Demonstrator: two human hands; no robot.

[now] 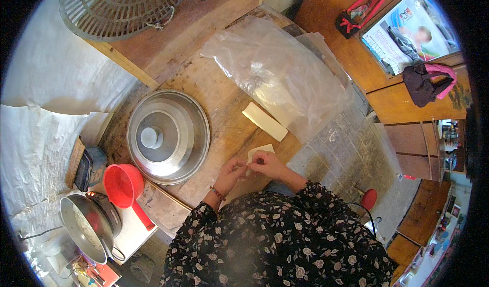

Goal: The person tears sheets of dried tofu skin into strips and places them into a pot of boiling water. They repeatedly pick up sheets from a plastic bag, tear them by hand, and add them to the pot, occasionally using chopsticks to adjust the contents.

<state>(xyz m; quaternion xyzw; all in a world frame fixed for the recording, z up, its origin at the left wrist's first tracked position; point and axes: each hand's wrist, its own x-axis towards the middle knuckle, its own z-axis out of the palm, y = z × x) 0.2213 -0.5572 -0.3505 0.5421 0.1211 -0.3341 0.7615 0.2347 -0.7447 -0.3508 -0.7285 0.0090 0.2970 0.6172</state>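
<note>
Close to my body, over the front of the wooden table point(225, 122), my two hands meet at a small pale sheet that looks like dough point(263, 148). My right hand point(270, 166) pinches it between thumb and fingers. At its near left edge, the fingertips of my left hand point(230, 173) close on it; the exact grip is partly hidden. A beaded bracelet point(217, 193) circles my left wrist. Just beyond my hands lies a flat stack or strip of similar pale sheets point(264, 121). Clear plastic sheeting point(282, 69) covers more pale material behind it.
A metal basin or pan with a domed lid point(168, 136) stands left on the table. Beside it are a red plastic ladle point(123, 185), a thin rod point(172, 197) and a wok point(82, 229) on a cooker point(109, 212). A tiled floor point(336, 145) lies right.
</note>
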